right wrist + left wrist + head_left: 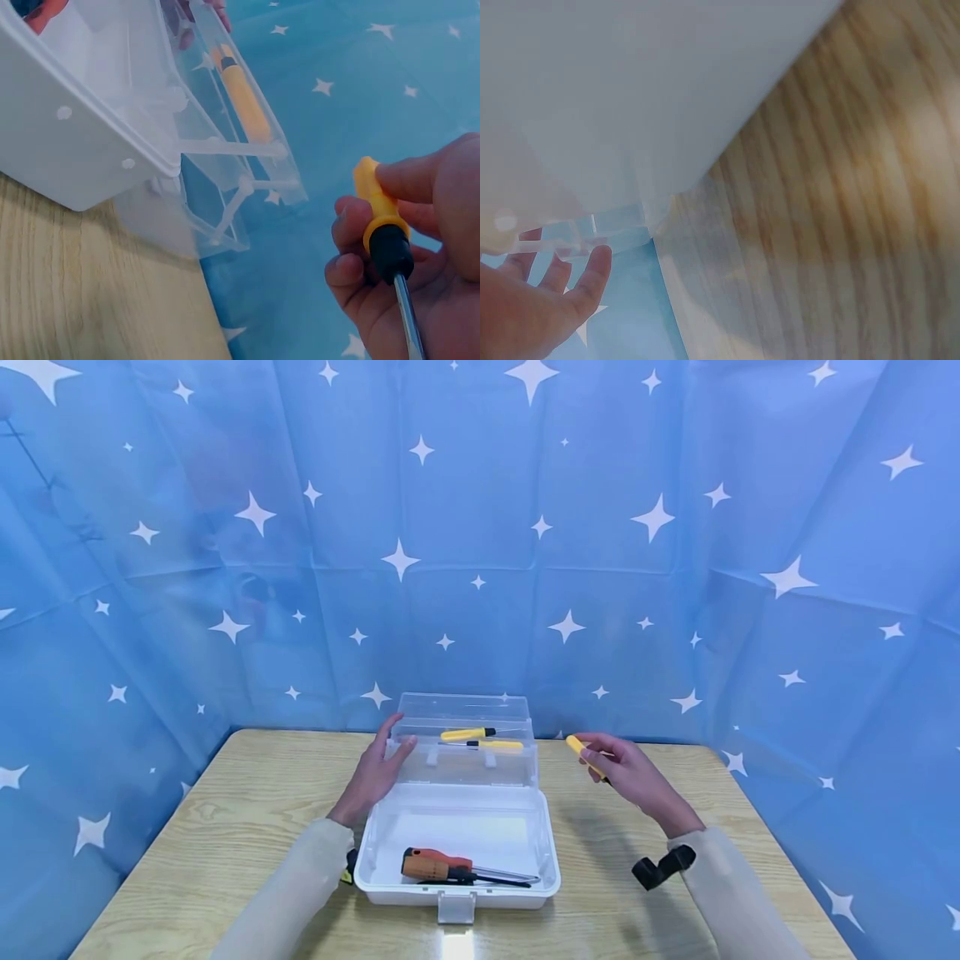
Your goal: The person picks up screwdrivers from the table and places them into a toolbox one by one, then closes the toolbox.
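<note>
My right hand [637,777] holds a screwdriver [376,196] by its yellow handle, over the table to the right of the toolbox. Its black collar and metal shaft show in the right wrist view. My left hand [378,772] grips the left end of the clear tray [420,758], which is raised behind the white toolbox [553,860]. Two more yellow-handled screwdrivers [501,744] lie in that tray. Inside the toolbox, near its front, are a brown-handled screwdriver [424,867] and a red-handled tool [459,862], partly overlapping.
The toolbox stands on a wooden table [285,793], its clear front latch [456,908] hanging down. Blue star-patterned cloth [480,527] hangs behind the table and on both sides. A black band [663,867] sits at my right wrist.
</note>
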Available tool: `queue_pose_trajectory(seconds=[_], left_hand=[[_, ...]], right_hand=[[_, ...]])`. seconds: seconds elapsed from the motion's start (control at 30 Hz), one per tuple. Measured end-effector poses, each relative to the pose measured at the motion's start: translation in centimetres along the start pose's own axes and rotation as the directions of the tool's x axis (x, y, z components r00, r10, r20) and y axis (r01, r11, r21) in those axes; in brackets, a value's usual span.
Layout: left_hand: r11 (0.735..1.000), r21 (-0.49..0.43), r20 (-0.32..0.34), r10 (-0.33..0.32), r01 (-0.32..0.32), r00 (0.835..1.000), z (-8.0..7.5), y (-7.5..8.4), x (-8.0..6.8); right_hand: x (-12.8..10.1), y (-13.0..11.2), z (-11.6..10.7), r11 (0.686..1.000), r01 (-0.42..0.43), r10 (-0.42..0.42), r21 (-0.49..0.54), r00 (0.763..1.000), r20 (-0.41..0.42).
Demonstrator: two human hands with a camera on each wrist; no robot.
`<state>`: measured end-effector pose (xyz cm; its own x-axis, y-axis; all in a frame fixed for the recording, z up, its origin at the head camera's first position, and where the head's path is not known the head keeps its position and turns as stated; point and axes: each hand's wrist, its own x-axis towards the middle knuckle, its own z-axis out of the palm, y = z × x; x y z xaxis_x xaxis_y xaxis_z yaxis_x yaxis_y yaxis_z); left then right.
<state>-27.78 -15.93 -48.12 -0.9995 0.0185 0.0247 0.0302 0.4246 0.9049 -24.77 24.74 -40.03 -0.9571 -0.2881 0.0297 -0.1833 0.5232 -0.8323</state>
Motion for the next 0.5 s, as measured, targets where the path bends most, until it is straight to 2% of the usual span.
queue_pose_trajectory(seconds=[0.5], left_hand=[[1.0,-0.001,0.002,-0.019,0.019,1.0,0.0,0.1,0.1]], right_hand=[[1.6,-1.4,0.6,1.0,0.024,-0.025,0.016,0.999,0.022]])
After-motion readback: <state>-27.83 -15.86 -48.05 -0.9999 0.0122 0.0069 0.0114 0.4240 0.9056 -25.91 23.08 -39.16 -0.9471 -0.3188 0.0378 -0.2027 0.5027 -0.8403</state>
